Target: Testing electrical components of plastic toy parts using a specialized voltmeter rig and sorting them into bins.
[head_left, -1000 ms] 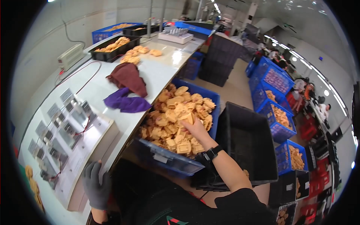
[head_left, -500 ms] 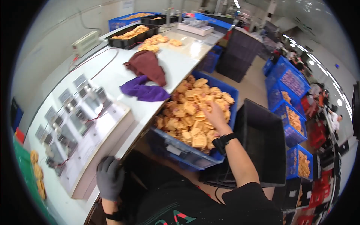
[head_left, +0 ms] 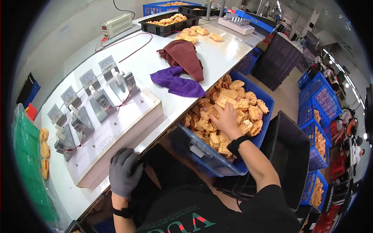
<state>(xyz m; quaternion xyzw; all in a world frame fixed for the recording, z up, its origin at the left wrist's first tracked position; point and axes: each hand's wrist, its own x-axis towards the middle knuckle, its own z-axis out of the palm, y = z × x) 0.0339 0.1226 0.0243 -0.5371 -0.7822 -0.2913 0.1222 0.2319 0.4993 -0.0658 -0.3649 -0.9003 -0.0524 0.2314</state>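
My right hand (head_left: 226, 119), bare with a black wristband, reaches into a blue crate (head_left: 268, 112) heaped with yellow-orange moulded plastic parts. Its fingers press round one yellow plastic part (head_left: 227, 98) on top of the heap; the fingertips are partly hidden among the pieces. My left hand (head_left: 125, 173) wears a grey glove and rests at the table's front edge, beside the corner of a white test fixture (head_left: 116, 139). The gloved fingers are curled, and whatever is under them is hidden. Metal blocks, white-handled clamps, small meters and red wires stand on the fixture.
A purple cloth (head_left: 176, 82) and a brown cloth (head_left: 182, 56) lie on the white table. Behind them are loose yellow parts and a filled black tray (head_left: 149, 28). A black bin (head_left: 289, 151) stands right of the crate. Stacked blue crates (head_left: 316, 91) line the right side.
The view has shifted, so table and crate sit farther right in the picture. My right hand stays in the heap, with a yellow part now turned up at its fingers. My left hand stays by the fixture.
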